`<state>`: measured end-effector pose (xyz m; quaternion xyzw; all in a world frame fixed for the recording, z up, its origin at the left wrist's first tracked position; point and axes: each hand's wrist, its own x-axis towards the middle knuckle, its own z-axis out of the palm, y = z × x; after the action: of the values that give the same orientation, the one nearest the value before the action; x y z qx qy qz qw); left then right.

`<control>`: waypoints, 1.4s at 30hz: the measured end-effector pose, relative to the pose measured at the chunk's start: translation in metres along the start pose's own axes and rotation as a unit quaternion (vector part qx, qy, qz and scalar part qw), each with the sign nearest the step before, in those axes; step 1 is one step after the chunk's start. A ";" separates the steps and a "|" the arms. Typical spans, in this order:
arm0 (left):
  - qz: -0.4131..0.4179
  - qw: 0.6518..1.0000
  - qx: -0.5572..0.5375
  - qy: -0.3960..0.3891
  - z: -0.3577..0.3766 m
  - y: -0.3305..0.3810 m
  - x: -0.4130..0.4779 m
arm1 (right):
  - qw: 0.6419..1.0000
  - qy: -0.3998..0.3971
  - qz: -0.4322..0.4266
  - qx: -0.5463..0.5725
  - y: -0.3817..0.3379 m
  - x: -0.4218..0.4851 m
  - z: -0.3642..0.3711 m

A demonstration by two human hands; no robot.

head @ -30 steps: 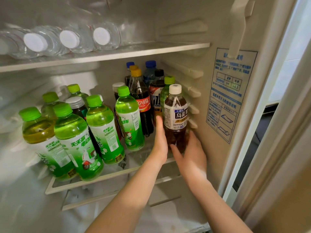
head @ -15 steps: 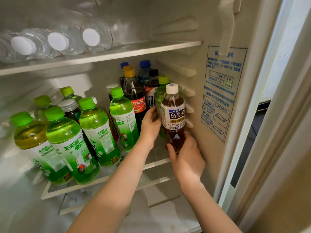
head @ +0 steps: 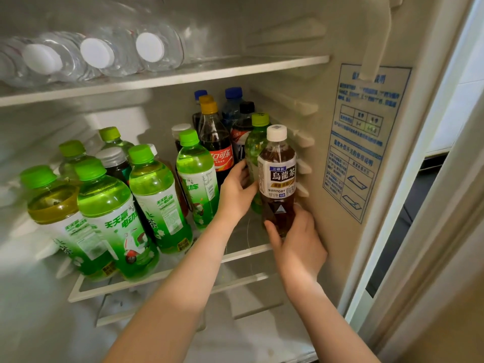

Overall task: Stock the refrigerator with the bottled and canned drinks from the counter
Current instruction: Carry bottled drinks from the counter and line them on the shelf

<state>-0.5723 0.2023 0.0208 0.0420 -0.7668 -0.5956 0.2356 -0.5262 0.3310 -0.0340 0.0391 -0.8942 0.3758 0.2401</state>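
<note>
Seen from the head, the brown tea bottle [head: 277, 179] read SUNTORY and 烏龍茶. It was upright at the right end of the fridge shelf [head: 246, 251]. The right hand [head: 296, 242] gripped its bottom. The left hand [head: 235, 192] curled round the green bottle [head: 252, 153] behind it. A second before, that hand lay flat beside the tea.

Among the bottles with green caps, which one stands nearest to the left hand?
The green-capped bottle at the far right, directly behind the brown tea bottle. The left hand is at its side; the others stand further left.
</note>
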 end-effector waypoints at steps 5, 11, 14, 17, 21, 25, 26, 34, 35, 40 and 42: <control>-0.043 0.999 -0.020 -0.021 -0.008 0.013 -0.016 | 0.999 -0.037 -0.016 0.016 0.004 -0.001 -0.004; 0.016 1.000 0.014 0.004 -0.043 0.032 -0.071 | 0.990 0.051 -0.063 0.117 0.000 -0.018 -0.019; 0.069 0.996 0.041 0.027 -0.066 0.040 -0.097 | 0.965 0.119 -0.144 0.185 -0.014 -0.023 -0.024; 0.138 0.979 0.096 0.116 -0.092 0.050 -0.116 | 0.944 0.099 -0.208 0.238 -0.038 -0.016 -0.025; 0.239 0.921 0.187 0.243 -0.128 0.060 -0.129 | 0.933 0.039 -0.254 0.254 -0.071 -0.004 -0.024; 0.291 0.835 0.327 0.334 -0.156 0.066 -0.124 | 0.933 -0.004 -0.271 0.236 -0.103 0.010 -0.025; 0.274 0.833 0.333 0.346 -0.159 0.066 -0.121 | 0.935 -0.015 -0.274 0.224 -0.110 0.015 -0.025; 0.213 0.843 0.334 0.364 -0.159 0.048 -0.112 | 0.950 -0.040 -0.262 0.164 -0.141 0.048 -0.009; 0.216 0.846 0.328 0.361 -0.159 0.048 -0.111 | 0.950 -0.046 -0.265 0.161 -0.143 0.050 -0.007; 0.279 0.816 0.389 0.323 -0.172 0.059 -0.101 | 0.944 -0.059 -0.283 0.160 -0.156 0.056 0.003; 0.272 0.820 0.410 0.293 -0.181 0.068 -0.094 | 0.943 -0.073 -0.288 0.153 -0.161 0.059 0.007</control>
<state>-0.3998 0.0926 0.0872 0.0976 -0.8151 -0.0971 0.5627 -0.5402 0.2176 0.0939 0.3584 -0.7916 0.4194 0.2628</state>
